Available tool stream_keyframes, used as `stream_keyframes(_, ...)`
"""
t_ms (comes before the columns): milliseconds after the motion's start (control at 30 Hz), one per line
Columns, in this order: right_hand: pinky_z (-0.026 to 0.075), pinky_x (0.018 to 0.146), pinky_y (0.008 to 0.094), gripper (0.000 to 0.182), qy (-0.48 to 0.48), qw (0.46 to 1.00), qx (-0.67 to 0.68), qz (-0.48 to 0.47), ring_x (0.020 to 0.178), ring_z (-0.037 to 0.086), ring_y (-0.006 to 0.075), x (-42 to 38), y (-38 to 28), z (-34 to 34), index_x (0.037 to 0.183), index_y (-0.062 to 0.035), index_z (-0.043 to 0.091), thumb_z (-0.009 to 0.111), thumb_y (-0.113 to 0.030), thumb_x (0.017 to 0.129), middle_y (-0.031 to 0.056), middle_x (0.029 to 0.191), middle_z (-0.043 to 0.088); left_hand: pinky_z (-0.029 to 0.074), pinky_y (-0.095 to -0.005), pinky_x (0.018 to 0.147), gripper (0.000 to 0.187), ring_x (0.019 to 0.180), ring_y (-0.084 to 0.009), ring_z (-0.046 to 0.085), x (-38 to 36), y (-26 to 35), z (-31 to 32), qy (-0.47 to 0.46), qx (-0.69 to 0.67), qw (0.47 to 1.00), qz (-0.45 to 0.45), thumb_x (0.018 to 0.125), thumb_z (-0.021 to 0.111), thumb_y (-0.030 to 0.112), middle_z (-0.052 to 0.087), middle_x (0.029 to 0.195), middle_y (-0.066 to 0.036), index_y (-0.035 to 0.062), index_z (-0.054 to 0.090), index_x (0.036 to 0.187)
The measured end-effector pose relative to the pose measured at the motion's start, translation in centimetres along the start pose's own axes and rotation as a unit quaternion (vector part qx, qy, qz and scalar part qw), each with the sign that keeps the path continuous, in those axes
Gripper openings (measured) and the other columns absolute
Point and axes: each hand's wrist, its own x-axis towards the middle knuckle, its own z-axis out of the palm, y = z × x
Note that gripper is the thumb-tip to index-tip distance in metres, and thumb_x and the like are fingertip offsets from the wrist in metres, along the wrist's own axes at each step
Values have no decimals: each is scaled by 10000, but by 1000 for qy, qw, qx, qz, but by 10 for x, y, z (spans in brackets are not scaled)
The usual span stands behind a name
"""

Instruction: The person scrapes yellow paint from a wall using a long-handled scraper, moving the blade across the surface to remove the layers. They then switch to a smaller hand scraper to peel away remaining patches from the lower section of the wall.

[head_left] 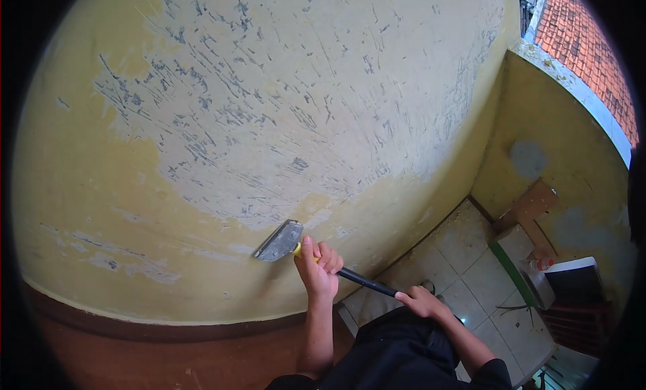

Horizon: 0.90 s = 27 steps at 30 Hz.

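Observation:
A long-handled scraper (pixel 280 241) has its wide grey blade against the yellow wall (pixel 222 282), just below a big patch where the paint is off. My left hand (pixel 318 267) is wrapped round the handle close to the blade, by a yellow collar. Farther down the black handle (pixel 367 281), near my waist, my right hand (pixel 422 301) is closed on it. The bare patch (pixel 323 121) is pale, with many dark grey gouges. Smaller scraped spots (pixel 128 259) show at the lower left.
On the right, a cardboard box (pixel 526 205), a green-edged box (pixel 515 265) and a dark flat item (pixel 576 286) stand by the side wall. A red-brown chair (pixel 575 326) is below them. Debris lies on the tiled floor (pixel 464 239). A brown surface (pixel 195 356) runs along the wall's base.

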Motion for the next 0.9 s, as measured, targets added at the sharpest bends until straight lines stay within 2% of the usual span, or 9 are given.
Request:
stream_keyframes(133, 456, 705, 502, 790, 9, 1000, -10, -8, 744, 591, 466, 2, 0, -1, 667, 91, 602, 415, -648, 872, 316, 691, 571, 184, -233, 382, 369, 402, -62, 160, 1, -1, 0, 3, -2, 1000, 1, 995, 413, 364, 217, 498, 43, 147, 334, 707)
stream_keyframes(233, 381, 568, 504, 773, 41, 998, 8, -57, 550, 517, 416, 2, -2, -1, 602, 87, 505, 387, -620, 891, 254, 543, 472, 184, -232, 382, 369, 401, -63, 158, 1, 1, 3, 1, 10, 1000, 1, 996, 409, 366, 216, 495, 42, 148, 339, 708)
stream_keyframes(433, 394, 589, 515, 764, 47, 996, 22, -76, 603, 535, 445, 5, -3, -2, 648, 86, 537, 385, -624, 884, 273, 582, 505, 190, -241, 380, 375, 387, -53, 171, 4, 0, 1, 15, -14, 1000, 0, 995, 420, 339, 229, 482, 36, 125, 317, 705)
stream_keyframes(533, 447, 683, 499, 732, 20, 999, -18, -34, 731, 584, 454, 11, -1, -3, 698, 57, 624, 419, -623, 876, 283, 686, 584, 185, -239, 376, 375, 384, -53, 169, 5, 1, 1, 13, -4, 1000, 8, 995, 421, 341, 231, 481, 35, 127, 319, 705)
stream_keyframes(667, 441, 659, 495, 723, 5, 999, -5, -54, 693, 580, 443, 18, -5, -1, 691, 58, 614, 430, -616, 875, 277, 656, 568, 174, -234, 368, 371, 382, -53, 156, 8, 15, 10, 11, 7, 1000, 20, 997, 414, 346, 227, 483, 40, 135, 320, 706)
stream_keyframes(833, 437, 633, 485, 725, -4, 994, 37, -100, 656, 574, 433, 28, -59, -7, 680, 68, 594, 447, -617, 869, 271, 633, 550, 156, -233, 360, 389, 385, -57, 138, 12, 63, 19, -16, 43, 998, 53, 999, 399, 374, 215, 493, 50, 154, 315, 690)
stream_keyframes(900, 439, 636, 484, 724, -2, 995, 11, -102, 655, 572, 432, 32, -54, -5, 684, 67, 595, 447, -617, 869, 269, 636, 553, 166, -231, 362, 364, 377, -44, 154, 13, 60, 16, -13, 20, 998, 64, 997, 421, 325, 228, 474, 43, 133, 316, 706)
